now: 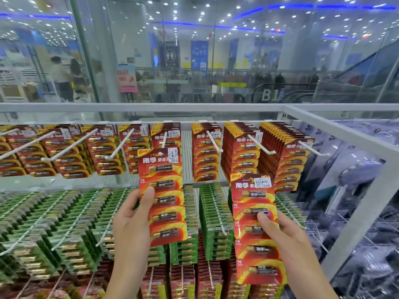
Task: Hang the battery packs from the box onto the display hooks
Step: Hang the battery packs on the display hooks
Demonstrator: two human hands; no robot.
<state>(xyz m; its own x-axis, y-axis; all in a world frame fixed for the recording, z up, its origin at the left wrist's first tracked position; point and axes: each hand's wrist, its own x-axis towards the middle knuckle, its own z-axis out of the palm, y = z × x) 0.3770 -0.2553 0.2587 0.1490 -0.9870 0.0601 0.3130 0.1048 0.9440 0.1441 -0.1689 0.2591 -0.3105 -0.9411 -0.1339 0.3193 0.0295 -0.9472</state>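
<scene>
Battery pack (164, 199): red-yellow five-cell strip, seemingly on hook (165, 137) | left grip (131, 221) pinches it | right grip (287, 236) pinches second pack (252, 249)

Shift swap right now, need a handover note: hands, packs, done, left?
Left hand grips a red battery pack, its hang hole at the tip of a top-row hook; whether it is threaded on is unclear.
Right hand grips a second red pack, held apart from the hooks.
Done: top-row hooks already carry hung red packs.
Left: push the left pack on, then hang the right one. Box not in view.
</scene>
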